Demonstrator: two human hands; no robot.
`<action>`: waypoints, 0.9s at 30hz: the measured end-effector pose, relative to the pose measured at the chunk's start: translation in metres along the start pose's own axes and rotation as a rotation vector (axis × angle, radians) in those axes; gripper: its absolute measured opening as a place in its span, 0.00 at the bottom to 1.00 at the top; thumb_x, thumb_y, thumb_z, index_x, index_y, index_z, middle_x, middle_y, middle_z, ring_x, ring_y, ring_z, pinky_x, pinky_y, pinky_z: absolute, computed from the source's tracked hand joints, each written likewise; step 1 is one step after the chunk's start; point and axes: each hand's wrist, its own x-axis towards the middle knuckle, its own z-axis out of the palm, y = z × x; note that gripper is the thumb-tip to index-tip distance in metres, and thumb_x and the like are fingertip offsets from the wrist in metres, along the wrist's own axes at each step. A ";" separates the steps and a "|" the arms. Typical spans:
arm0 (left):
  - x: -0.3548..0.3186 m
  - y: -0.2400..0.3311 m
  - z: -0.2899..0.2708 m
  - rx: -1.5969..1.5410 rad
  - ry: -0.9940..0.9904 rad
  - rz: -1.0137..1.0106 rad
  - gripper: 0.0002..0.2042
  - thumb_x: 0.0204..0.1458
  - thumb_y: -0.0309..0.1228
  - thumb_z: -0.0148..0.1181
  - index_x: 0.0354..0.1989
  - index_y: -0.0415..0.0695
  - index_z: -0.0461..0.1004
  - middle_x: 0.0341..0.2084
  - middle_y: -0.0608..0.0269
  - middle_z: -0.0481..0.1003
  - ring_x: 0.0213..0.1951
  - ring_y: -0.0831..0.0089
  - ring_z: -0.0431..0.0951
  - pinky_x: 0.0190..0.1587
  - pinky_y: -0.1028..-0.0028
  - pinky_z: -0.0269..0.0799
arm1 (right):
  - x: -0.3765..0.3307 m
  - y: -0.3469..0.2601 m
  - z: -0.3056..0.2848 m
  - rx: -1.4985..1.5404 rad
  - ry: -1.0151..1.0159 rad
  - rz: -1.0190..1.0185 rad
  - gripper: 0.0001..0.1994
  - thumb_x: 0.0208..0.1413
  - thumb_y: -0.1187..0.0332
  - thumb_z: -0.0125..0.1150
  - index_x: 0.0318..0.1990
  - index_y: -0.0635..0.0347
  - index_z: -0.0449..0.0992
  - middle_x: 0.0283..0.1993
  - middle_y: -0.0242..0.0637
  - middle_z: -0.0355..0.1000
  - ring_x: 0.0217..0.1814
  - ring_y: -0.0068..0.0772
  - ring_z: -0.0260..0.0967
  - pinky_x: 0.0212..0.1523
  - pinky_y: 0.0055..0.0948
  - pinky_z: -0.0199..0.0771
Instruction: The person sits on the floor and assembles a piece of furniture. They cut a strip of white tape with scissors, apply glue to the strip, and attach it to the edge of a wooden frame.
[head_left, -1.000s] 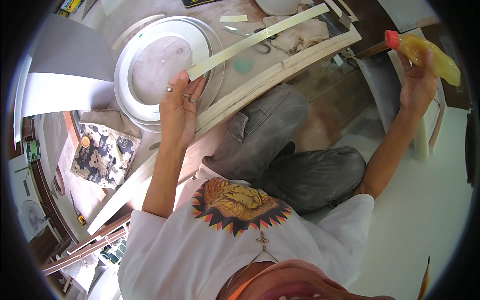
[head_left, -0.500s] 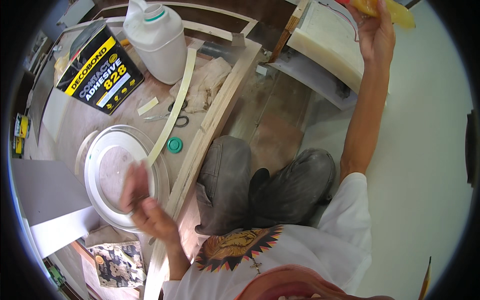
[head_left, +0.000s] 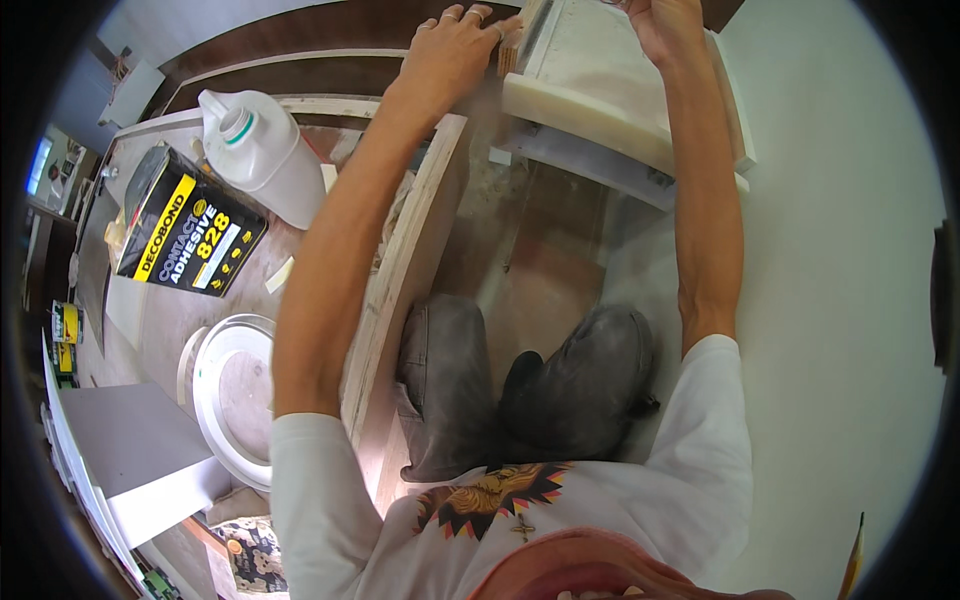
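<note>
My left hand (head_left: 450, 55), with rings on it, reaches to the top of the view, fingers apart and slightly blurred. Its fingertips are at the wooden edge (head_left: 508, 62) of a pale box-like panel piece (head_left: 595, 115). My right hand (head_left: 668, 30) is over the far side of the same piece, cut off by the upper border. Its visible fingers look curled, but anything in them is out of sight. My left forearm covers part of the wood-edged worktop (head_left: 400, 270) and of a coiled pale strip (head_left: 207, 400) lying there.
On the worktop stand a black and yellow adhesive tin (head_left: 190, 235) and a white jug (head_left: 270, 165) without its cap. A grey and white box-like piece (head_left: 150, 440) and a patterned cloth (head_left: 255, 560) lie near left. My knees (head_left: 570, 390) are below the panel piece.
My left hand has left the coiled strip and moved up to the panel's wooden edge. My right hand has shifted left; the yellow object it held is no longer visible. The view has shifted.
</note>
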 end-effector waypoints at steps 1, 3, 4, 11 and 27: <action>-0.003 -0.006 0.010 0.045 -0.035 0.049 0.30 0.54 0.19 0.54 0.67 0.57 0.70 0.57 0.57 0.75 0.62 0.55 0.73 0.60 0.58 0.73 | 0.003 0.003 -0.003 0.005 0.005 0.002 0.16 0.67 0.59 0.61 0.54 0.59 0.72 0.49 0.40 0.78 0.51 0.39 0.80 0.50 0.47 0.86; -0.004 -0.002 0.015 0.073 -0.083 0.072 0.33 0.56 0.16 0.51 0.69 0.62 0.69 0.61 0.61 0.73 0.63 0.59 0.72 0.61 0.58 0.74 | 0.007 0.007 -0.014 -0.011 0.003 0.020 0.17 0.67 0.58 0.62 0.55 0.58 0.71 0.49 0.40 0.78 0.51 0.39 0.80 0.50 0.47 0.86; -0.005 0.000 0.017 0.069 -0.103 0.055 0.32 0.56 0.16 0.51 0.68 0.63 0.69 0.60 0.63 0.74 0.63 0.60 0.72 0.61 0.58 0.74 | 0.010 0.011 -0.018 -0.029 0.010 0.029 0.17 0.67 0.58 0.62 0.55 0.58 0.71 0.49 0.40 0.78 0.51 0.39 0.79 0.50 0.47 0.86; 0.009 -0.015 -0.063 -0.100 -0.260 -0.014 0.21 0.52 0.26 0.59 0.57 0.49 0.78 0.50 0.50 0.79 0.59 0.52 0.75 0.58 0.60 0.74 | 0.017 0.020 -0.021 -0.210 -0.010 0.148 0.17 0.67 0.60 0.60 0.56 0.60 0.71 0.50 0.42 0.77 0.53 0.40 0.79 0.51 0.46 0.85; -0.131 0.078 0.001 -0.852 0.307 -0.703 0.13 0.56 0.21 0.50 0.47 0.41 0.79 0.44 0.49 0.78 0.45 0.49 0.80 0.48 0.58 0.75 | 0.021 0.036 0.012 -0.541 -0.078 0.228 0.21 0.63 0.65 0.64 0.59 0.63 0.67 0.52 0.43 0.75 0.52 0.41 0.79 0.47 0.47 0.86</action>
